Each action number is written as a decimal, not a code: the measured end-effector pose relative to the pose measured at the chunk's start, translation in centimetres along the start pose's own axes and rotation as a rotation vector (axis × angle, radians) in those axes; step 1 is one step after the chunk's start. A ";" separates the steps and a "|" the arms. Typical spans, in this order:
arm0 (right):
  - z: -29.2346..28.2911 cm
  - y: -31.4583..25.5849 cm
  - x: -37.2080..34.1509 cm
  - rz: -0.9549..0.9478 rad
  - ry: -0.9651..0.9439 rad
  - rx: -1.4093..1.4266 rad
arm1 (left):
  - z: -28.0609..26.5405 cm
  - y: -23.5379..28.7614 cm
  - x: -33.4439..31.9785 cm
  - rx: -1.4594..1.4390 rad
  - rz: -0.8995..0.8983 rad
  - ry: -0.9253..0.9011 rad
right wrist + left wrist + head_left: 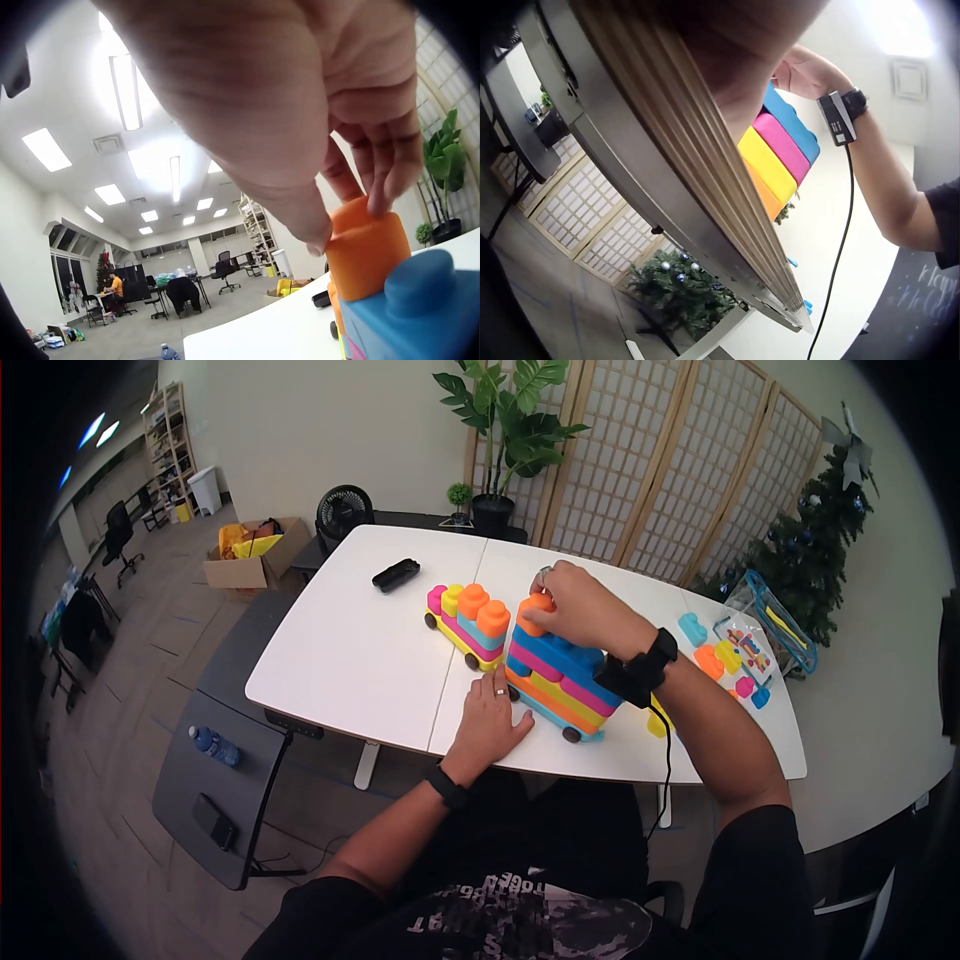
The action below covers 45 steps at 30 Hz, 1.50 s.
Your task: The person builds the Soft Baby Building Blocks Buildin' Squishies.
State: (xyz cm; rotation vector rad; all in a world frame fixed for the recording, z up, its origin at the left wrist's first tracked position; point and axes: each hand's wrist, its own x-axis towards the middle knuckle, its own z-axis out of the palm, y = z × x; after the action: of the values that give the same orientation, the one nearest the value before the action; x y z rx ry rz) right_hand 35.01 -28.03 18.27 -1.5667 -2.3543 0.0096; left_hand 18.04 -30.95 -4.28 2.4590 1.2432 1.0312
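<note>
My right hand pinches an orange building block between thumb and fingers at the front end of a tall stack on wheels. Beside the orange block a blue block with a rounded stud tops the stack. Below run layers of pink, yellow and orange blocks on a light blue wheeled base. My left hand rests on the table, fingers extended, fingertips close to the front of that base. Just ahead stands a smaller block car on a yellow wheeled base, with pink, yellow and orange blocks on top.
Loose blocks and a picture card lie on the right of the white table, near a clear bag with blue trim. A black case sits at the back left. A cable hangs from my right wrist.
</note>
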 end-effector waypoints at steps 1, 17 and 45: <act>0.4 -0.3 -0.5 0.047 -0.060 0.025 | 0.1 0.0 0.0 0.001 -0.007 -0.010; 3.9 0.1 -1.0 0.167 -0.173 0.298 | 0.6 -0.1 0.1 0.035 0.001 -0.010; 10.0 15.7 -11.2 0.153 -0.047 -0.015 | -8.4 5.1 6.7 0.088 0.491 -0.064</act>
State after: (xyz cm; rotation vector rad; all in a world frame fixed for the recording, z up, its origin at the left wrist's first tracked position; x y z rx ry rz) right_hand 50.50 -30.19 3.13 -1.7688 -2.2680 0.0632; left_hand 18.36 -30.06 7.54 2.9207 0.6871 1.0035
